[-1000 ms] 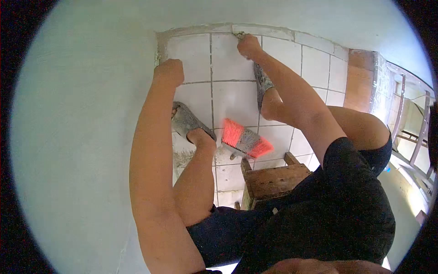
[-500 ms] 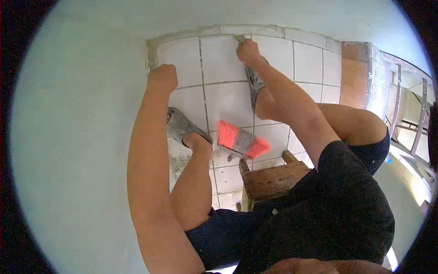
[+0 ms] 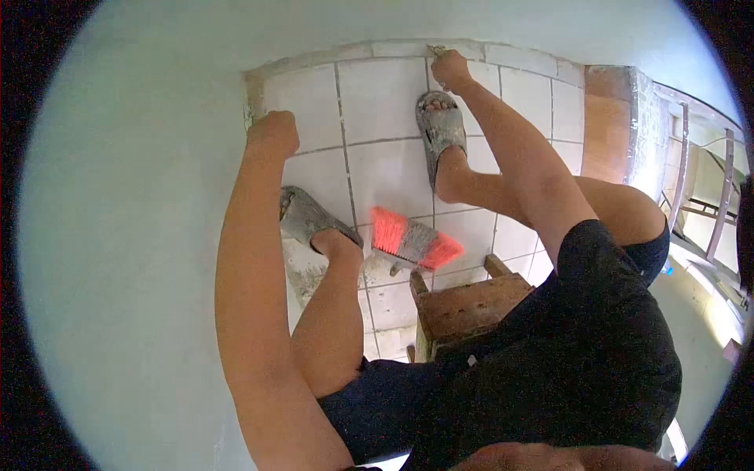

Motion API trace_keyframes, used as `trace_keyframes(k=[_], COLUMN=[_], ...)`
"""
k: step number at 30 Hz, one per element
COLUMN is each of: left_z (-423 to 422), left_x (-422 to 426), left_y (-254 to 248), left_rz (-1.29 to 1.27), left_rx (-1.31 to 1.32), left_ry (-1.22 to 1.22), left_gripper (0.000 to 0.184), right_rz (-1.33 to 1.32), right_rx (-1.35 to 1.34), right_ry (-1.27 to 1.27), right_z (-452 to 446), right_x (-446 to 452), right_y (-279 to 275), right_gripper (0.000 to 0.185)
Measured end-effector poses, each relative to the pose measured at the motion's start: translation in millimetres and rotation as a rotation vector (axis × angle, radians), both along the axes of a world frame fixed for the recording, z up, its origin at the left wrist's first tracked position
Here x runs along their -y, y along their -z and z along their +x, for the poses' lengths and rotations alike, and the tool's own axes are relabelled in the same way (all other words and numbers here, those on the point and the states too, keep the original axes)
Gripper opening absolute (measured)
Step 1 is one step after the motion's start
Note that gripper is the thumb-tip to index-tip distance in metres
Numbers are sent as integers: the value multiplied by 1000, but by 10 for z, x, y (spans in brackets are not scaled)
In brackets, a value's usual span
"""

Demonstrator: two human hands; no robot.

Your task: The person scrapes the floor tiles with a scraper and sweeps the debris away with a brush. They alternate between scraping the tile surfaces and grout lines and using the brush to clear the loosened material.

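Observation:
My right hand (image 3: 450, 72) is closed at the foot of the far wall, by the strip of skirting tiles (image 3: 424, 50). A small greyish thing pokes out past its fingertips, too small to name. Held as a fist, my left hand (image 3: 272, 133) is close to the left wall near the corner; whatever may be in its fingers is hidden. Under my hands lies the white tiled floor (image 3: 385, 98) with dark joints. Between my feet, a broom head (image 3: 416, 238) with pink and grey bristles rests on the tiles.
A wooden stool (image 3: 475, 310) stands beneath me. My feet wear dusty grey slippers (image 3: 440, 129). Pale walls (image 3: 126, 235) rise on the left and ahead. At the right are a brown panel (image 3: 607, 125) and a metal-framed structure (image 3: 722, 188).
My right hand has moved right along the skirting and slightly up, uncovering more of the right slipper. My left hand has hardly shifted, and the broom head stays in place.

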State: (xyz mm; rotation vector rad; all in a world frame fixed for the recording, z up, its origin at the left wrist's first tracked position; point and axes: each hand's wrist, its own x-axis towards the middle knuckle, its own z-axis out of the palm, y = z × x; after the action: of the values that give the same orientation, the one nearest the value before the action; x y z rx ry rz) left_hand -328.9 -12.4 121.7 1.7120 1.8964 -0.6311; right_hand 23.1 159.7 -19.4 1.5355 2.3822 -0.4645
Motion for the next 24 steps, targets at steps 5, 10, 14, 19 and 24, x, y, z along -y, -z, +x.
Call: trace_keyframes(k=[5, 10, 14, 19, 24], left_z=[70, 39, 121, 595, 948], left_x=[-81, 8, 50, 696, 1473], left_y=[-170, -506, -1468, -2910, -3297], left_rz=[-36, 102, 71, 298, 340], left_rx=[-23, 86, 30, 113, 118], left_ry=[50, 11, 16, -202, -354], left_gripper=[23, 28, 32, 40, 44], right_rz=[137, 52, -128, -223, -388], right_rx=[-309, -73, -220, -460, -181], right_ry=[67, -374, -573, -281, -255], right_z=[-217, -705, -698, -413, -278], right_x=[464, 569, 1783, 2804, 3120], right_y=[116, -350, -10, -491, -562], right_gripper=[26, 18, 19, 23, 25])
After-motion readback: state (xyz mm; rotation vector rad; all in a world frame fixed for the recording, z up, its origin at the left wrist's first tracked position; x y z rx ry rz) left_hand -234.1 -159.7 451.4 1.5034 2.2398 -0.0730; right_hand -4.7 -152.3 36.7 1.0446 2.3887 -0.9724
